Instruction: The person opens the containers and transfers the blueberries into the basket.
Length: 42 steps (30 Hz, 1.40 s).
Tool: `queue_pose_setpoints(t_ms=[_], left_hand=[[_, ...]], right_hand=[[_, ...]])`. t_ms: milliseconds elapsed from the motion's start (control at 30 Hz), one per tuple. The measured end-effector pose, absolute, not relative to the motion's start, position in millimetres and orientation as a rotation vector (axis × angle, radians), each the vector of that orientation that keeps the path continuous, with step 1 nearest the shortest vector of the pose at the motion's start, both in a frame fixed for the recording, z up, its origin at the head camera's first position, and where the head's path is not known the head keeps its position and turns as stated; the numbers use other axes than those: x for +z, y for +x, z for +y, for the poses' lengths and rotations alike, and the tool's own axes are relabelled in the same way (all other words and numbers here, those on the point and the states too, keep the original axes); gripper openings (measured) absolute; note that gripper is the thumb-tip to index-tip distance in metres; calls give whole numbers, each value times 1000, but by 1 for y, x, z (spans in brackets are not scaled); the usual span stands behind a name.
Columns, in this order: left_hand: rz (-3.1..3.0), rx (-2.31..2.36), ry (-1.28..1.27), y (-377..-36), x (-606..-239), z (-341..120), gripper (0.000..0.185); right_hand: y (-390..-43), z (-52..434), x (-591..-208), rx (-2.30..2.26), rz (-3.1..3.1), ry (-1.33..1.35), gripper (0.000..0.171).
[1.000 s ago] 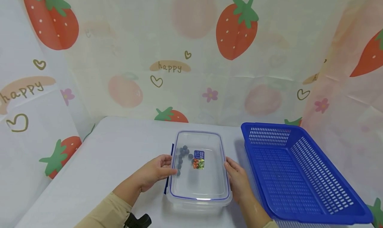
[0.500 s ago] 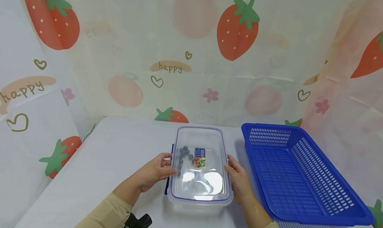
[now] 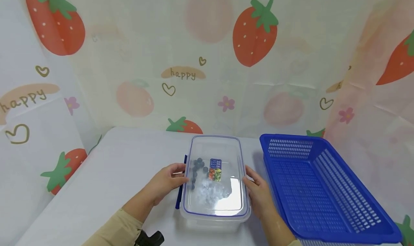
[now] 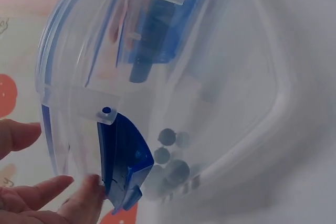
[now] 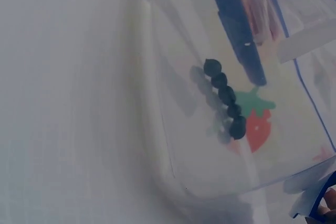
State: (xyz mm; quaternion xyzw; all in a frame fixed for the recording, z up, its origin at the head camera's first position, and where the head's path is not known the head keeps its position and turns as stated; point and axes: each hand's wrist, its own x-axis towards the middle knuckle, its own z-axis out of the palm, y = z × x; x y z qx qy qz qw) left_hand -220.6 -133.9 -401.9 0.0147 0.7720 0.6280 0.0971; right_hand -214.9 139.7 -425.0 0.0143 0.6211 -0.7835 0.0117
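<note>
In the head view a clear food container (image 3: 213,220) stands on the white table with its clear lid (image 3: 223,147) over it. The lid has a blue seal line and a colourful label (image 3: 215,170). Through it show several blueberries (image 5: 227,95), gathered at the container's left. My left hand (image 3: 165,183) holds the lid's left edge, thumb at the rim and fingers by a hanging blue latch (image 4: 123,156). My right hand (image 3: 261,194) holds the opposite edge, thumb on the rim; its fingers are near another blue latch (image 5: 317,200) in the right wrist view.
A blue perforated basket (image 3: 313,192) stands close on the right, beside my right forearm. A fabric backdrop (image 3: 142,52) with strawberry prints rises behind the table (image 3: 142,145). A black device (image 3: 150,237) sits at my left wrist.
The lid's far edge has shifted upward in the head view, and bright glare has appeared on its near half. My left thumb has drawn back slightly toward the rim.
</note>
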Motion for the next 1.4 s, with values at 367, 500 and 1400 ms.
queue_pose_setpoints(t_ms=[367,500,1400], left_hand=[[2271,1887,32,-218,-400,-132,50],[2232,1880,12,-217,-397,-132,57],[2193,1837,50,-217,-398,-130,67]], right_hand=[[-217,136,-423,-2361,2152,183,42],[-217,134,-420,-2265,2299,216,41],[-213,141,-411,-2179,2414,257,35]])
